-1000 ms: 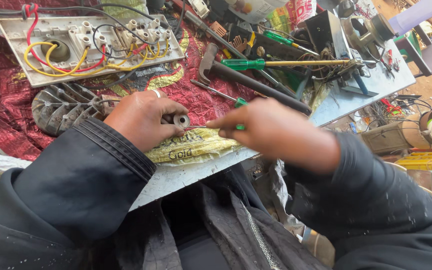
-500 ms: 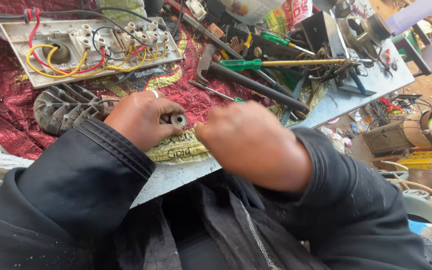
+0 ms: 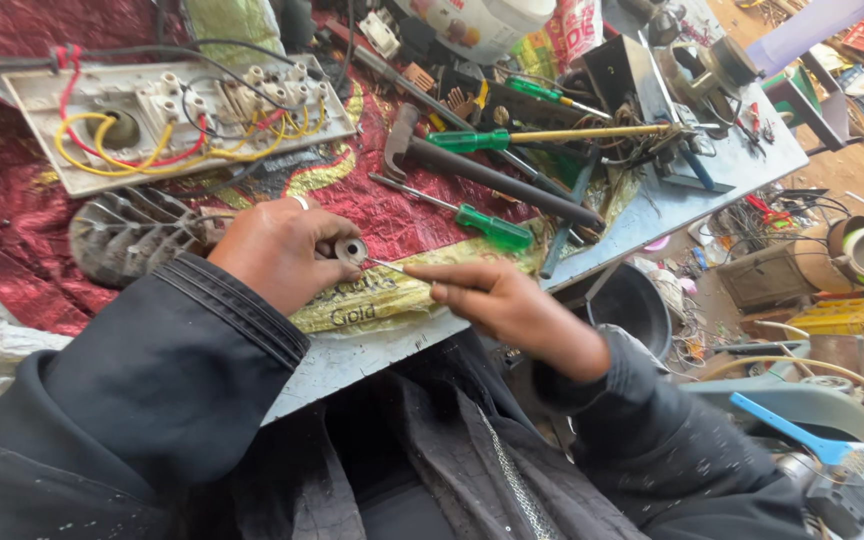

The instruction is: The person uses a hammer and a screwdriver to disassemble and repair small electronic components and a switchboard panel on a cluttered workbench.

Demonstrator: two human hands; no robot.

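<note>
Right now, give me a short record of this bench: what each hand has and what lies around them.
left hand: grips a small round metal bearing-like part
right hand: holds a thin metal probe, tip at the part
beside left hand: grey finned motor piece
behind: white switch board with coloured wires
tools: hammer, green-handled screwdrivers
surface: red patterned cloth on grey table

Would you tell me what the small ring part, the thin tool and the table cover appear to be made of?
Ring part: probably metal, dull grey with glints. Thin tool in the right hand: a bright, reflective shaft, likely steel. Table cover: seemingly shiny woven fabric, red with gold pattern, creased.
</note>
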